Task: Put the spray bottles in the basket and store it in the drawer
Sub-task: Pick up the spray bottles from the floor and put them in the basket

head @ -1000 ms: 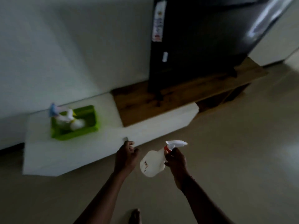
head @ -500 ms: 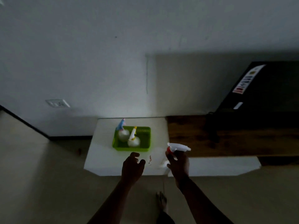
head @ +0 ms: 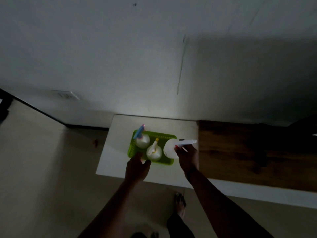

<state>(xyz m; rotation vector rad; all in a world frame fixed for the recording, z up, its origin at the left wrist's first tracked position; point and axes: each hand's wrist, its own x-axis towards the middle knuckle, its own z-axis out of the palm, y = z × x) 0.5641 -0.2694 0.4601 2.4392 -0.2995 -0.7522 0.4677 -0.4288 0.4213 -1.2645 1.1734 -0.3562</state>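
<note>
A green basket (head: 169, 136) stands on the white cabinet top (head: 118, 148). Inside it stand a bottle with a blue nozzle (head: 142, 140) at the left and a bottle with a yellow nozzle (head: 153, 152) in the middle. My right hand (head: 187, 156) grips the neck of a third bottle with a white nozzle (head: 169, 150), whose round body sits over the basket's right end. My left hand (head: 137, 169) touches the basket's near left rim, fingers curled on it.
A dark wooden shelf (head: 248, 152) adjoins the cabinet on the right. The wall behind carries a socket (head: 66, 95) at the left. My bare foot (head: 180, 203) stands on the floor in front of the cabinet.
I have stepped closer to the cabinet. My right hand carried the white-nozzle bottle forward over the basket's right end, and my left hand reached the basket's near rim.
</note>
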